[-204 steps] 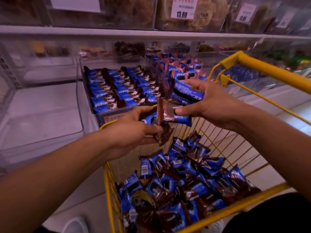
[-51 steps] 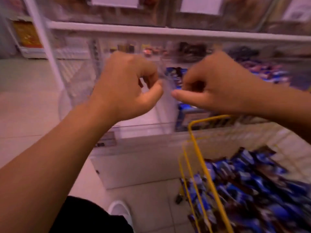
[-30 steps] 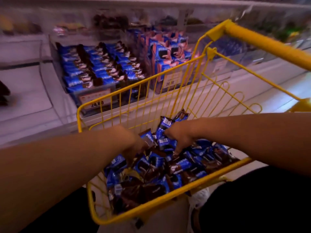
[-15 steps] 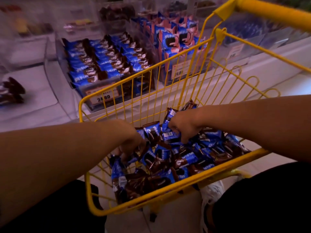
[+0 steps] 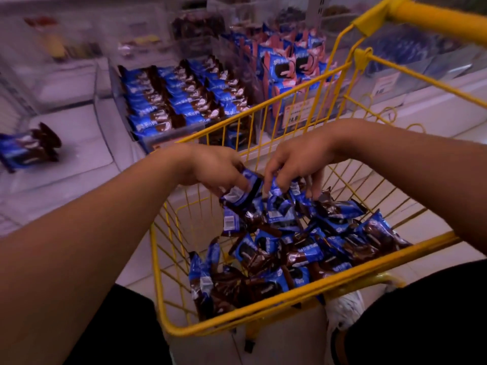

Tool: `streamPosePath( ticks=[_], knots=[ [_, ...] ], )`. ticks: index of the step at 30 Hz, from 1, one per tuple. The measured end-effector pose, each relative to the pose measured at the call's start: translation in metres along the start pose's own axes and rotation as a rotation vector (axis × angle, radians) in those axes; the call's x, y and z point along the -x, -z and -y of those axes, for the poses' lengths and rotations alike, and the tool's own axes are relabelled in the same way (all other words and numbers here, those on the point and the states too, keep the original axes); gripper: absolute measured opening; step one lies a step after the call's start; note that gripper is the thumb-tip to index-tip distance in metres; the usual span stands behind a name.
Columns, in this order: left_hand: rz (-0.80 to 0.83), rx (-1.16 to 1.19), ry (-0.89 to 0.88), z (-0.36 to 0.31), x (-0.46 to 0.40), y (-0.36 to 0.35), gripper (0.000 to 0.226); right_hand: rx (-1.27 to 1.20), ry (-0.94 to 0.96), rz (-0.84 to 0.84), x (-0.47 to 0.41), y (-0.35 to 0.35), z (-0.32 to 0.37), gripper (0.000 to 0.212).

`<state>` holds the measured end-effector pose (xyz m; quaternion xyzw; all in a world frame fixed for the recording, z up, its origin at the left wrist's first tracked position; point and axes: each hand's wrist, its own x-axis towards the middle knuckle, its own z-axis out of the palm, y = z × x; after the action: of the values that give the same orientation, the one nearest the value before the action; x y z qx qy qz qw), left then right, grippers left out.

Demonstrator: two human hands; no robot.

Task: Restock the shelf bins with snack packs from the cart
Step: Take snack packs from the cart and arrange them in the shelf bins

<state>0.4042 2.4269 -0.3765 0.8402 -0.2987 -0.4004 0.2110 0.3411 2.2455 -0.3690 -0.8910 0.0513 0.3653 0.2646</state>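
Hands work above the yellow cart (image 5: 238,313): left hand (image 5: 210,167) pinches a blue snack pack (image 5: 241,194), right hand (image 5: 297,160), at its 3 o'clock, grips several packs (image 5: 279,204) with curled fingers.

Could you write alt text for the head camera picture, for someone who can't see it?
Both hands, left and right, lift blue snack packs from a pile in a yellow cart. Behind it, a shelf bin holds neat rows of them.

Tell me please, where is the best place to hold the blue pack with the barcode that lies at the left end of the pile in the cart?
Probably by its upper crimped end, coming from above. The barcode pack lies label up on the heap, left of the packs under the left hand and right hand. The cart wall stands close on its left, so a side approach looks cramped.
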Motion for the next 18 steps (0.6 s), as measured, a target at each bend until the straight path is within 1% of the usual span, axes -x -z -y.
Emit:
streamPosePath(
  ticks=[2, 5, 7, 9, 11, 12, 13, 15, 16, 18],
  knots=[
    [-0.047, 0.313, -0.028, -0.003, 0.017, 0.006, 0.023, -0.015, 0.049, -0.135, 0.016, 0.01, 0.007, 0.015],
    [-0.03, 0.797, -0.111, -0.008, 0.039, 0.011, 0.016, -0.058, 0.141, -0.392, 0.049, 0.022, 0.013, 0.018],
    [0.017, 1.085, -0.158, -0.008, 0.05, 0.011, 0.022, -0.219, 0.231, -0.522, 0.074, 0.024, 0.019, 0.02],
    [0.073, 1.326, -0.172, -0.005, 0.057, 0.01, 0.026, -0.423, 0.336, -0.576, 0.091, 0.018, 0.028, 0.02],
    [0.13, 1.447, -0.193, -0.005, 0.063, 0.007, 0.028, -0.546, 0.439, -0.602, 0.097, 0.002, 0.042, 0.02],
    [0.15, 1.465, -0.212, -0.005, 0.064, 0.005, 0.034, -0.559, 0.491, -0.635, 0.096, -0.007, 0.049, 0.02],
    [0.152, 1.456, -0.232, -0.005, 0.065, 0.004, 0.041, -0.534, 0.541, -0.688, 0.093, -0.015, 0.055, 0.022],
    [0.141, 1.385, -0.273, -0.007, 0.064, 0.0, 0.051, -0.384, 0.619, -0.793, 0.089, -0.023, 0.064, 0.03],
    [0.144, 1.36, -0.298, -0.008, 0.064, 0.0, 0.051, -0.311, 0.65, -0.809, 0.088, -0.024, 0.066, 0.035],
    [0.155, 1.364, -0.333, -0.008, 0.063, 0.0, 0.048, -0.225, 0.689, -0.785, 0.086, -0.021, 0.062, 0.042]
  ],
)
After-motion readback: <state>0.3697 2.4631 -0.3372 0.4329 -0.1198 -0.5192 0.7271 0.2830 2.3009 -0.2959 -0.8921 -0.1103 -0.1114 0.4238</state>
